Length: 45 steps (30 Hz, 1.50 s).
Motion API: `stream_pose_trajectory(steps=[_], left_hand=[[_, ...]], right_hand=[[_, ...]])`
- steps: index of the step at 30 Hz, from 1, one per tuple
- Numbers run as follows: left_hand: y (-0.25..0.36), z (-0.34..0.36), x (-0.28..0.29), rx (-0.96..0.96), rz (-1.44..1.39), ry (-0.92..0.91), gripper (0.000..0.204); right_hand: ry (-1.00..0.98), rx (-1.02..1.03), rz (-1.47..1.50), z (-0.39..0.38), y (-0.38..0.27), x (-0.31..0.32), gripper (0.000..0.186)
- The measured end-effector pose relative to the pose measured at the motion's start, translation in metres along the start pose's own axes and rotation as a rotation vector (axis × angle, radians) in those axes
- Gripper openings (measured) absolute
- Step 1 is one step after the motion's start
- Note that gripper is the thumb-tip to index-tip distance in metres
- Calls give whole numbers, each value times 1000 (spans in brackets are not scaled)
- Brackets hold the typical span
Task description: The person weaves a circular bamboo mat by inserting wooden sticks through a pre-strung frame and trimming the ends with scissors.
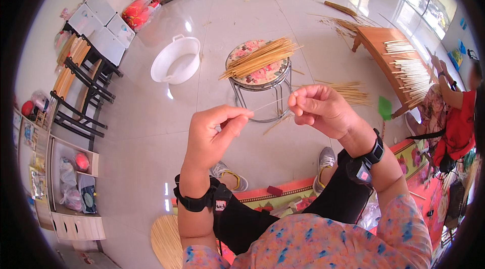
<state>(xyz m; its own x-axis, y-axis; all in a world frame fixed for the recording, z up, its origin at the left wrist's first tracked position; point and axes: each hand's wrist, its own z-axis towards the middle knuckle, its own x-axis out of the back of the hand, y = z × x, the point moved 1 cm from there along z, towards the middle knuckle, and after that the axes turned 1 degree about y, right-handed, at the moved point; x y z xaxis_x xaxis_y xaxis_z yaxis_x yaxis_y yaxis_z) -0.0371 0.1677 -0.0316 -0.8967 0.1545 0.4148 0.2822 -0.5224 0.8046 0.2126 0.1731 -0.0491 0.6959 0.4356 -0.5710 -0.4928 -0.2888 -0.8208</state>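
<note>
A thin pale strand (pixel 268 104) is stretched between my two hands in front of me. My left hand (pixel 217 132) pinches one end between curled fingers, and my right hand (pixel 323 112) grips the other end at its fingertips. Just beyond them a round stool with a floral seat (pixel 260 79) stands on metal legs, bearing a bundle of straw-coloured sticks (pixel 260 57). More sticks (pixel 343 92) lie on the floor behind my right hand.
A white tub (pixel 162 67) sits left of the stool. A co-worker in red (pixel 457 127) is at the right by a wooden bench (pixel 376 57) with pale sticks. Black chairs (pixel 76 107) and shelving (pixel 70 218) line the left. A patterned mat (pixel 278 193) lies under me.
</note>
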Motion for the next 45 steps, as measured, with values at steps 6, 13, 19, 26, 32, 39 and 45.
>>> stream_pose_trajectory(steps=[6,13,19,26,32,39,45], left_hand=[[-45,8,-16,111,-854,42,12],[-33,16,-44,359,-419,44,19],[-50,18,-88,438,-565,-139,23],[-54,22,-86,612,-735,-59,29],[-54,25,-74,322,-314,-27,22],[-51,21,-75,350,-402,-151,19],[-56,12,-94,509,-463,-224,32]], right_hand=[[126,-63,36,10,12,31,15],[236,-103,-216,8,20,36,16],[161,-152,-307,3,20,25,15],[170,-179,-316,-4,22,27,15],[195,-203,-166,-7,22,42,18],[233,-231,-87,-8,23,48,19],[250,-229,-179,-4,27,40,17]])
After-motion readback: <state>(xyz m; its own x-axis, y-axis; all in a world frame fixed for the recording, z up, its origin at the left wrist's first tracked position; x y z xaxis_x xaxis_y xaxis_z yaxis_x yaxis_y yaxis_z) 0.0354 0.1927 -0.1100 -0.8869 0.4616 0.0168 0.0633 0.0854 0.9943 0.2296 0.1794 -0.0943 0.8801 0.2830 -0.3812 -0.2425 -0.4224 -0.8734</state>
